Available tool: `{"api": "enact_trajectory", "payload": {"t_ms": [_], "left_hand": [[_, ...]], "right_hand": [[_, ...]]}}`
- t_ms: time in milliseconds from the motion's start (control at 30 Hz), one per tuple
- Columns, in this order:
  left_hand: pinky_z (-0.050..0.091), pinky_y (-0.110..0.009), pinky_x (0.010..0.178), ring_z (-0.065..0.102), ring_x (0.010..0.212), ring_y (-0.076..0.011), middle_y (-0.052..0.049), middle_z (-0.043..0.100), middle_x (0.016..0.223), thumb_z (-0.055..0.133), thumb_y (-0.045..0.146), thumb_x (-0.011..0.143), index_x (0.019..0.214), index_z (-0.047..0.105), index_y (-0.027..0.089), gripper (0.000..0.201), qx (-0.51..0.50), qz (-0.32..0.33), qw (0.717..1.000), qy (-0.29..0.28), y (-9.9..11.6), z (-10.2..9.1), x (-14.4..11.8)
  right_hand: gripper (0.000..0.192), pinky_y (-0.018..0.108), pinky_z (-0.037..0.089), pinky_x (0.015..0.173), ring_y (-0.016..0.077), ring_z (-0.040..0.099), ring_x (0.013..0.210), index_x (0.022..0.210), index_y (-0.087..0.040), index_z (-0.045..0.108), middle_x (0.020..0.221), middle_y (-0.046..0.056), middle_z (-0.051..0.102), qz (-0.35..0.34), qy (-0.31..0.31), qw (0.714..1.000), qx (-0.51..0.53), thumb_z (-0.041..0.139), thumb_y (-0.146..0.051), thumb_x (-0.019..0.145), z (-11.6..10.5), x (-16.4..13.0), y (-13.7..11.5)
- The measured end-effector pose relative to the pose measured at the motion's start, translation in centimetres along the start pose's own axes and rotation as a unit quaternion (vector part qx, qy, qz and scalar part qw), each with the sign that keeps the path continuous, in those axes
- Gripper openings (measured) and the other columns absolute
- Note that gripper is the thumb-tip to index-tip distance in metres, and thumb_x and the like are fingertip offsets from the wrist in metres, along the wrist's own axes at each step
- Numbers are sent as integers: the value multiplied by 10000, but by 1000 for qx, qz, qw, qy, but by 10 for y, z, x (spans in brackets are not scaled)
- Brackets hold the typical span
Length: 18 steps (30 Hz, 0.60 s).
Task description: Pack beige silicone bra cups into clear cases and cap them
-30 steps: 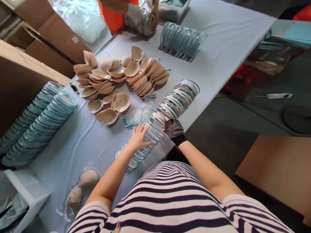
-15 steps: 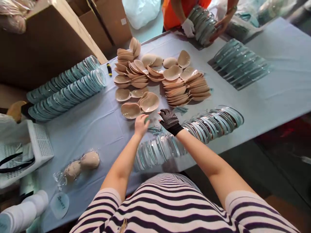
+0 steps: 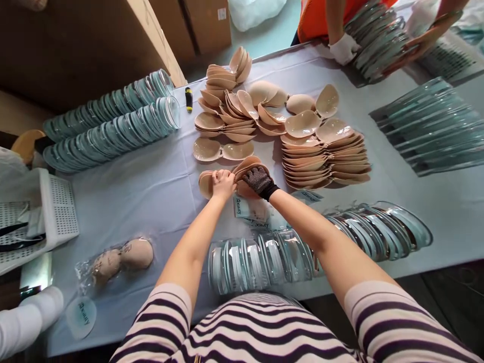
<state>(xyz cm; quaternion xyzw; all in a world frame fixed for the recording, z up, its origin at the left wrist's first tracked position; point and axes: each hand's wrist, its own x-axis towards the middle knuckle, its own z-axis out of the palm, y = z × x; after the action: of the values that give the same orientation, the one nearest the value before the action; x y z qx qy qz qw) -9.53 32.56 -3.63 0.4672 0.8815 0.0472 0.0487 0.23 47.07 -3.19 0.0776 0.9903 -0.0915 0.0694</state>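
a pair of beige cups (image 3: 227, 176) is gripped near the middle of the light blue table (image 3: 151, 196), just on the near side of the loose cups. the left hand (image 3: 224, 183), bare, is closed on the left cup, and the right hand (image 3: 258, 180), in a black mesh glove, is closed on the right cup, so the joined pair is held from both sides and seems to be kept from folding. small printed cards (image 3: 247, 214) are laid just near of the hands, probably so that they are in easy reach. a row of clear shells (image 3: 313, 242) is set on edge along the near side of the table, overlapped like tiles, which saves room. two more rows of clear shells with blue inserts (image 3: 109, 126) are placed at the far left in the same way. stacks of beige cups (image 3: 325, 156) are nested to the right of the hands. a bagged pair (image 3: 121, 257) is laid at the near left, beside a white basket (image 3: 56, 206). at the far right a bundle of shells (image 3: 378, 40) is held by another person's white-gloved hand (image 3: 343, 48).
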Motion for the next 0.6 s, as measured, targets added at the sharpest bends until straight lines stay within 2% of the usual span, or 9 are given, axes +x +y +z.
{"api": "enact_trajectory", "payload": {"t_ms": [67, 133, 267, 333, 367, 433, 500, 600], "left_hand": [[113, -534, 1210, 412, 1323, -297, -89, 597, 1277, 645, 298, 856, 1113, 667, 266, 259, -34, 21, 999, 21, -4, -4, -6], [91, -516, 1220, 405, 1363, -271, -50, 631, 1270, 600, 292, 891, 1034, 698, 298, 174, -80, 63, 994, 30, -7, -17, -14], [22, -527, 1220, 438, 1370, -237, -11, 713, 1122, 538, 287, 929, 894, 722, 300, 188, -141, 176, 974, -11, -7, -70, -33], [37, -537, 1214, 469, 1341, -241, -18, 724, 1078, 556, 296, 909, 881, 726, 278, 174, -162, 217, 961, -55, -1, -101, -46], [104, -524, 1207, 505, 1297, -241, -25, 726, 1062, 564, 309, 895, 872, 728, 261, 172, -178, 231, 952, -90, 4, -115, -54], [330, -424, 1107, 607, 1100, -218, -33, 730, 984, 573, 349, 867, 856, 728, 219, 202, -225, 234, 928, -183, 17, -137, -76], [450, -294, 879, 626, 863, -169, -17, 717, 858, 577, 377, 844, 841, 728, 190, 240, -268, 223, 899, -265, 36, -149, -107], [404, -234, 680, 566, 706, -126, 19, 664, 730, 576, 385, 842, 810, 723, 181, 254, -299, 215, 880, -299, 66, -152, -163]], "right_hand": [[431, 465, 351, 954, 308, 584, 1081, 1135, -69, 694, 1130, 222, 693, 7, -17, 1000, -2, 304, -196, 1004, -8, -7, 0], [430, 450, 374, 921, 314, 594, 1074, 1156, -66, 698, 1133, 229, 691, -4, -10, 1000, -2, 328, -229, 1007, -27, -16, -1], [364, 429, 393, 902, 326, 581, 1119, 1122, -125, 724, 1162, 206, 682, -52, 35, 998, -19, 417, -263, 983, -84, -46, -15], [330, 397, 411, 850, 309, 610, 1061, 1086, -147, 731, 1120, 183, 699, -45, 19, 999, -25, 436, -234, 965, -111, -71, -27], [316, 376, 417, 815, 293, 629, 1010, 1085, -162, 728, 1089, 166, 711, -36, 1, 999, -21, 447, -223, 956, -122, -87, -33], [289, 334, 416, 748, 257, 652, 902, 1095, -189, 719, 1021, 129, 729, -19, -48, 999, -7, 481, -224, 935, -137, -122, -46], [274, 296, 407, 697, 223, 651, 819, 1118, -200, 704, 970, 100, 737, -24, -104, 994, 31, 564, -250, 888, -142, -160, -60], [371, 257, 416, 679, 184, 636, 784, 1152, -192, 678, 967, 61, 734, -87, -163, 966, 179, 685, -297, 796, -127, -214, -80]]}}
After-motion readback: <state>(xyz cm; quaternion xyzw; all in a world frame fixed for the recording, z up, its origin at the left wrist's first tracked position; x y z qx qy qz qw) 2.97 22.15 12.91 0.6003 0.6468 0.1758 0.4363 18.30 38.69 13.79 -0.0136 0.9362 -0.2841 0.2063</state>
